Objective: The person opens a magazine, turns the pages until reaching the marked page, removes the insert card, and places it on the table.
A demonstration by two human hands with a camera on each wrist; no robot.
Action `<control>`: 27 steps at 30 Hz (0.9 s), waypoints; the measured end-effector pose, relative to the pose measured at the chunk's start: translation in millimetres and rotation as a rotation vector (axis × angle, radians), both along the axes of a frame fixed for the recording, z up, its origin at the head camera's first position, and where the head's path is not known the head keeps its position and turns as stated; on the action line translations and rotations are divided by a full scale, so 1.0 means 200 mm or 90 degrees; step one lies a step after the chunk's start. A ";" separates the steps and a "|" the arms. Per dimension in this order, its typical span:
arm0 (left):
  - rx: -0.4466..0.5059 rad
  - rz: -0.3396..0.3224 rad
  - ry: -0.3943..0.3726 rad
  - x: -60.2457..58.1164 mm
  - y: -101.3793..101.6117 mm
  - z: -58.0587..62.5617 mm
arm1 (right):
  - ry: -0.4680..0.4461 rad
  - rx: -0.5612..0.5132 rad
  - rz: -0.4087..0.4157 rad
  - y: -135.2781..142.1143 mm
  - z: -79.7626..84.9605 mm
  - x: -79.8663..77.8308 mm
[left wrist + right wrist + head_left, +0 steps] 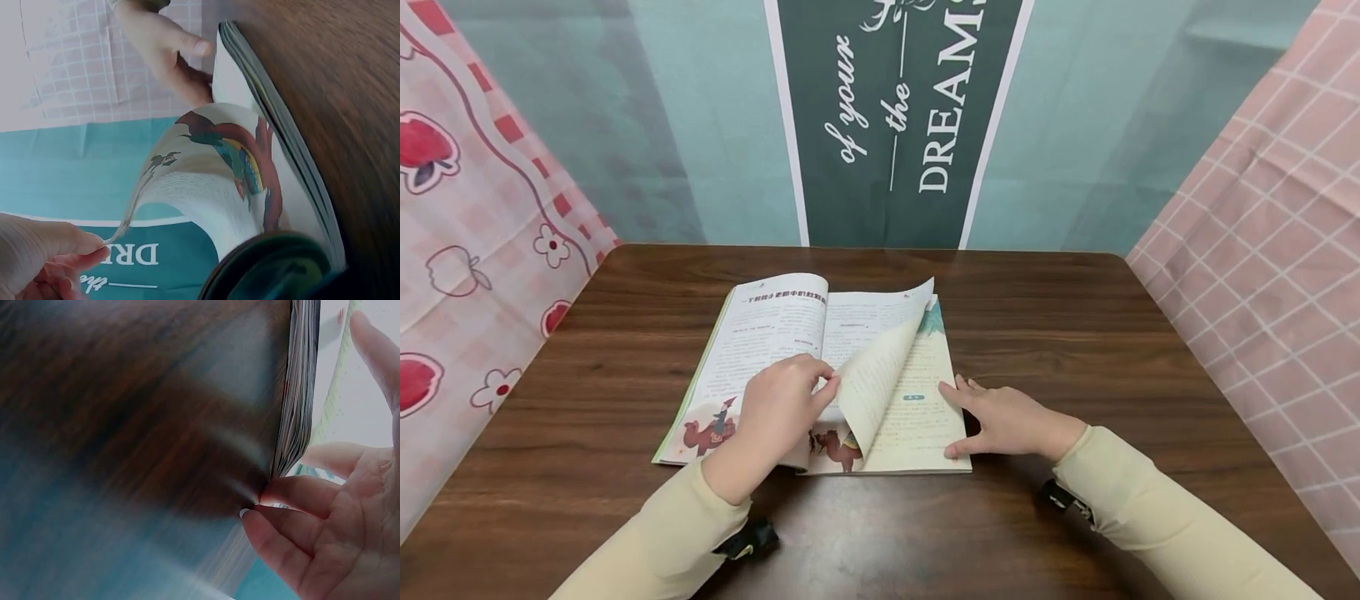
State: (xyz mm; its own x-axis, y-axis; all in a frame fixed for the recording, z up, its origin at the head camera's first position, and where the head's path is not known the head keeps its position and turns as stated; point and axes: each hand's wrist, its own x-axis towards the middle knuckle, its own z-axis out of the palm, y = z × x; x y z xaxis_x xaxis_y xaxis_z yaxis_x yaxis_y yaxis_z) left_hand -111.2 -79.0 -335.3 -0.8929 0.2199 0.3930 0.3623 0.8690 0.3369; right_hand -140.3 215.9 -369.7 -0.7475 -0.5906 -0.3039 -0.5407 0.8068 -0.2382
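An open magazine (766,333) lies on the table, its left page printed with text and a red camel. My left hand (782,408) pinches the edge of a page (880,379) between thumb and fingers; the page stands curled up off the right side. In the left wrist view, the page (187,162) arches away from the thumb and fingertips. Along the right edge of the magazine, my right hand (1011,421) is spread, with its thumb by the lower corner and a fingertip on the cream page beneath. The right wrist view shows fingers (300,497) against the page edges (299,394).
The brown wooden table (1075,333) extends around the magazine. A teal cloth (1060,125) with a dark lettered panel hangs behind it. Patterned pink cloths hang at the left (467,292) and right (1262,250). Dark straps with devices circle both wrists.
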 end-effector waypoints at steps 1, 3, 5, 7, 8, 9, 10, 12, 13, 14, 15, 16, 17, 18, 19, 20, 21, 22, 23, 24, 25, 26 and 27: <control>0.002 0.002 0.002 0.00 -0.01 0.00 | -0.003 0.001 -0.001 0.00 0.00 0.00; 0.005 0.008 0.005 0.00 -0.04 0.00 | -0.003 0.005 0.001 0.00 0.00 0.00; 0.009 0.019 0.010 0.01 -0.07 0.01 | -0.005 0.004 0.005 0.00 0.00 0.00; 0.009 0.031 0.010 0.02 -0.11 0.01 | -0.005 0.006 0.005 -0.01 0.00 0.00; 0.006 0.036 0.010 0.02 -0.13 0.01 | -0.006 0.008 0.005 -0.01 0.00 0.00; 0.004 0.042 0.010 0.03 -0.16 0.01 | -0.008 0.009 0.004 0.00 0.01 0.00; 0.002 0.048 0.009 0.03 -0.18 0.01 | -0.010 0.009 0.002 0.00 0.01 0.00; -0.002 0.061 0.001 0.05 -0.22 0.01 | -0.010 0.013 0.002 0.00 0.01 0.01; -0.005 0.067 -0.002 0.06 -0.24 0.01 | -0.011 0.013 0.002 0.00 0.01 0.01; -0.007 0.074 -0.007 0.07 -0.26 0.01 | -0.010 0.013 0.003 0.00 0.01 0.01; -0.010 0.081 -0.013 0.07 -0.28 0.01 | -0.008 0.013 0.003 0.00 0.01 0.01; -0.012 0.087 -0.023 0.08 -0.30 0.01 | -0.005 0.013 0.006 0.00 0.01 0.01; -0.013 0.091 -0.031 0.09 -0.31 0.01 | -0.003 0.014 0.007 0.00 0.01 0.01; -0.014 0.096 -0.041 0.10 -0.33 0.01 | -0.001 0.013 0.009 0.00 0.01 0.01; -0.018 0.099 -0.046 0.11 -0.35 0.01 | 0.002 0.014 0.010 0.00 0.01 0.01; -0.019 0.103 -0.051 0.11 -0.36 0.01 | 0.004 0.015 0.012 0.00 0.01 0.01; -0.020 0.105 -0.055 0.12 -0.37 0.01 | 0.005 0.016 0.014 0.00 0.01 0.01; -0.020 0.108 -0.061 0.13 -0.39 0.02 | 0.006 0.017 0.015 0.00 0.01 0.02; -0.021 0.112 -0.063 0.13 -0.40 0.01 | 0.006 0.019 0.015 0.00 0.01 0.02; -0.023 0.114 -0.063 0.14 -0.41 0.01 | 0.007 0.021 0.016 0.00 0.01 0.02; -0.024 0.119 -0.061 0.15 -0.43 0.01 | 0.007 0.022 0.016 -0.01 0.01 0.02; -0.023 0.123 -0.064 0.15 -0.44 0.01 | 0.006 0.022 0.016 -0.01 0.01 0.02; -0.022 0.129 -0.066 0.16 -0.46 0.00 | 0.007 0.022 0.017 -0.01 0.01 0.02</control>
State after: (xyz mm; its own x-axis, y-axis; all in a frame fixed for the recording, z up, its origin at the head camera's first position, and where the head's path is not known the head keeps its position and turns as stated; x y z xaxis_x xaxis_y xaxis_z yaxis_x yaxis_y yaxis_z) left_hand -79.0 -170.4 -334.7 -0.9555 0.0434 0.2916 0.1436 0.9323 0.3319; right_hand -137.1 214.4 -367.5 -0.7353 -0.5992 -0.3166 -0.5642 0.8001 -0.2038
